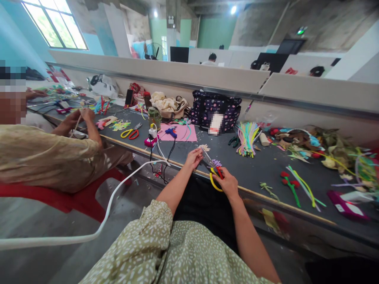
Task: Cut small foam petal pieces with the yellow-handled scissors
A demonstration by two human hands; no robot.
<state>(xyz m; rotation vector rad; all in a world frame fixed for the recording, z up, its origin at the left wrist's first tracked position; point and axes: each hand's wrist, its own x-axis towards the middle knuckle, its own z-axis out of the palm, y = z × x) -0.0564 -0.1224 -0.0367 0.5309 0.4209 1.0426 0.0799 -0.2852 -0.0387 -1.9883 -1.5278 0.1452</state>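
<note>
– Dark bench (260,169), long and crowded at its back; how close is the work to the front edge (296,209)?

– Just above it. Bare surface opens rightward of the hands, toward the green stem with red balls (293,190).

– And the fingers?

– On the right hand (227,182) they're wrapped around the handles of the red-and-yellow scissors (212,170). On the left hand (194,158) they curl in close to the blade tips; I cannot tell whether they pinch anything.

– Which way do the scissors point?

– Forward and to the left. Their long axis slants from the right hand toward the left fingertips, with the handles nearest the body.

– What's around that?

– A purple piece (217,162) just beside the blades, and a pale scrap (205,148) near the left fingertips. Farther back, a bundle of pastel stems (248,140) on the right, and a pink sheet (186,133) on the left with a blue glue gun (171,133) lying on it.

– Behind those?

– A dark patterned bag (203,108), against the low partition (189,79). Well off to the left sits a co-worker (50,157), both hands raised near the bench edge.
</note>
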